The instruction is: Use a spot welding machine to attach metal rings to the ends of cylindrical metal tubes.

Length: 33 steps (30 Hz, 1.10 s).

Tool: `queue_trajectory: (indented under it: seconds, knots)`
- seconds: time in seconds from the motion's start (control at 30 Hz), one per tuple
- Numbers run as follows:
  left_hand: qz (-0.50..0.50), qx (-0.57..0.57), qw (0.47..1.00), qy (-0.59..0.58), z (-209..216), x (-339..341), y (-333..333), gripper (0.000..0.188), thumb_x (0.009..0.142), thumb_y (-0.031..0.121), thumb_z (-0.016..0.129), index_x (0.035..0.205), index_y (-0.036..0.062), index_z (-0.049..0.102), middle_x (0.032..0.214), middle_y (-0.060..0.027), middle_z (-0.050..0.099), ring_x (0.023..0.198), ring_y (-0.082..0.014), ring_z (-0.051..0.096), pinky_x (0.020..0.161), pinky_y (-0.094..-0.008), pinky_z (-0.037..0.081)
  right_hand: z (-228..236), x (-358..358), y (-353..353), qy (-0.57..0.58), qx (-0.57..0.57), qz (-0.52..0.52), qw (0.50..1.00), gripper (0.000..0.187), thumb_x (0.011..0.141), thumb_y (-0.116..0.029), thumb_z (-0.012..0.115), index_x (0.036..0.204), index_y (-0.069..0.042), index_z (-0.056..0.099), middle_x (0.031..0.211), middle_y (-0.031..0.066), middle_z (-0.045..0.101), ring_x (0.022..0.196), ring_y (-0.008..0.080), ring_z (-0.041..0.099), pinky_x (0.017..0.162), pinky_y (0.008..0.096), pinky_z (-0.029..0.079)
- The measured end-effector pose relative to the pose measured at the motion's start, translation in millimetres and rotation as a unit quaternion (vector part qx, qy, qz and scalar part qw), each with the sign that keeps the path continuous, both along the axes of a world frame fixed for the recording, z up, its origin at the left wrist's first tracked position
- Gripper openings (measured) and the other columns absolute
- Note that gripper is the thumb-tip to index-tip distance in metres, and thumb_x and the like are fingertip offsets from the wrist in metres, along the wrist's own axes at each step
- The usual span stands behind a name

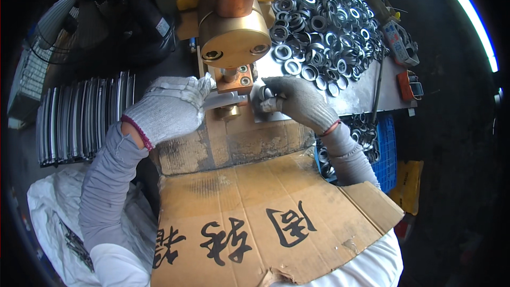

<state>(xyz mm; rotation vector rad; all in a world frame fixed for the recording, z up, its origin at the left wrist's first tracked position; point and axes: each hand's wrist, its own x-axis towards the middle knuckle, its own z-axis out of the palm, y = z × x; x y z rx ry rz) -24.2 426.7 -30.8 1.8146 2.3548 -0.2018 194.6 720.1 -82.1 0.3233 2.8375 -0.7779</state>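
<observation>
My left hand [171, 107], in a grey knit glove, grips a curved metal strip [229, 99] and holds its end between the copper electrodes of a spot welder [232, 32]. My right hand [295, 101], also gloved, pinches a small metal ring [265, 93] against the end of that strip, just right of the lower electrode [229, 111]. Both hands sit close together under the welder's brass head.
A heap of several metal rings [319, 21] covers the steel table [361, 95] to the right. A stack of curved metal strips [79, 117] stands at left. Cardboard [255, 212] lies over my lap. A blue crate [385, 149] holds more rings.
</observation>
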Motion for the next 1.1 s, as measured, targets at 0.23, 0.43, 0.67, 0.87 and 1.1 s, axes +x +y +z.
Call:
queue_trajectory:
  seconds: [0.23,0.43,0.67,0.87,1.1]
  knots:
    - [0.001,0.005,1.0,-0.023,-7,-9,-3,0.051,0.114,0.023,0.082,0.154,-0.0076,0.078,0.132,-0.0257,0.088,0.118,-0.04,0.092,0.105,-0.0517,0.076,-22,10,-23,0.17,-0.423,-0.069,0.887,0.092,0.1,-0.036,0.11,0.181,-0.008,0.075,0.161,0.0102,0.089,0.141,0.0207,0.086,0.13,0.0433,0.069]
    - [-0.075,0.036,0.996,0.028,-23,-21,-6,0.042,0.111,0.017,0.082,0.147,-0.0059,0.082,0.125,-0.0227,0.088,0.117,-0.0389,0.091,0.109,-0.0512,0.074,-29,-11,-32,0.156,-0.423,-0.048,0.891,0.089,0.104,-0.025,0.109,0.18,0.001,0.071,0.162,0.0125,0.089,0.147,0.0216,0.083,0.13,0.044,0.067]
    - [-0.044,0.032,0.999,-0.003,-8,-13,-1,0.038,0.11,0.014,0.081,0.142,-0.0056,0.084,0.126,-0.0251,0.087,0.121,-0.0397,0.09,0.111,-0.0537,0.072,-23,-10,-31,0.14,-0.431,-0.043,0.89,0.095,0.105,-0.034,0.107,0.186,-0.002,0.066,0.179,0.0167,0.079,0.159,0.0246,0.078,0.141,0.0451,0.061]
    - [-0.002,0.029,0.998,-0.047,-4,-11,3,0.038,0.109,0.012,0.079,0.142,-0.0058,0.084,0.133,-0.0267,0.087,0.13,-0.0397,0.089,0.118,-0.0533,0.07,-17,-9,-24,0.165,-0.376,-0.038,0.911,0.09,0.107,-0.034,0.106,0.183,-0.004,0.07,0.171,0.0173,0.084,0.155,0.0269,0.081,0.136,0.0462,0.065]
    - [-0.016,0.029,0.999,-0.02,-5,-11,1,0.037,0.109,0.011,0.079,0.141,-0.0064,0.084,0.127,-0.0251,0.086,0.126,-0.0407,0.088,0.118,-0.0552,0.069,-19,-18,-26,0.187,-0.281,0.042,0.941,0.073,0.116,-0.028,0.098,0.178,0.0,0.072,0.156,0.0224,0.089,0.138,0.0309,0.09,0.122,0.0483,0.073]
